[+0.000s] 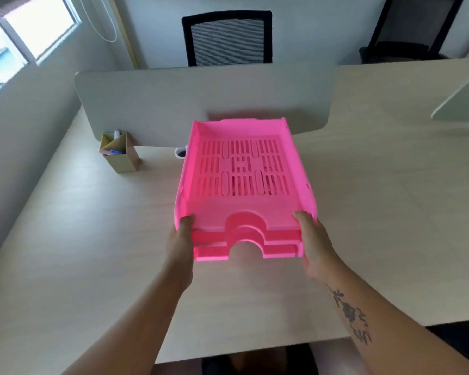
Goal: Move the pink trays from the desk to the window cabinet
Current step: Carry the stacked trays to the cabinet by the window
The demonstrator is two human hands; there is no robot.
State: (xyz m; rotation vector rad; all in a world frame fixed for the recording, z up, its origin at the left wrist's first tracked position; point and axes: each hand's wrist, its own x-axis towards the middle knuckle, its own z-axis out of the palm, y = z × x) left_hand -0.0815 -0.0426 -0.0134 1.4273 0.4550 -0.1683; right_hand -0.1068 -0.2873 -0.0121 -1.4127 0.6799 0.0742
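While our left hand (pixel 179 240) and right hand (pixel 316 240) clamp the pink trays' (pixel 241 171) near corners, their long axis points away over the bench (pixel 92 239).

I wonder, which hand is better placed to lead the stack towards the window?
The left hand, marginally: it grips the pink trays on the side nearer the window. The right hand holds the opposite side, so both should carry.

Views: one, head-worn, wide-angle.
Position: above the near edge of the table (pixel 92 239).
Facing: forward and down, toward the far edge and its divider panel (pixel 201 104).
Nearness: close; forearms fill the lower frame.
Shared scene: none, single view.
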